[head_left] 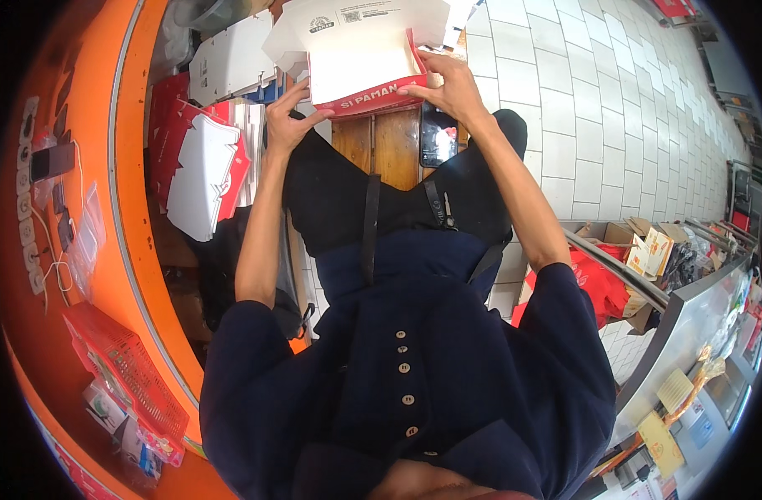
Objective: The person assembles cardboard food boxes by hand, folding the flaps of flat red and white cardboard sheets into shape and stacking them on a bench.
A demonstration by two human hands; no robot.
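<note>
A red and white cardboard box (pixel 348 106) rests above the wooden bench (pixel 395 143), in front of my knees. Its white lid flap stands up at the far side, and the white inside faces me. My left hand (pixel 289 118) grips the near left corner, thumb along the red front wall and fingers at the side. At the right end, my right hand (pixel 458 88) holds the corner, with its thumb on the front wall and its index finger along the side wall. A dark phone (pixel 438 137) lies on the bench beneath my right hand.
Flat red and white box blanks (pixel 202 171) are stacked at my left, with more white blanks (pixel 231 62) beyond. An orange counter (pixel 139 250) runs along the left, carrying a red plastic basket (pixel 131 379). At right stand a metal-edged table (pixel 689 308) and red bags (pixel 594 279).
</note>
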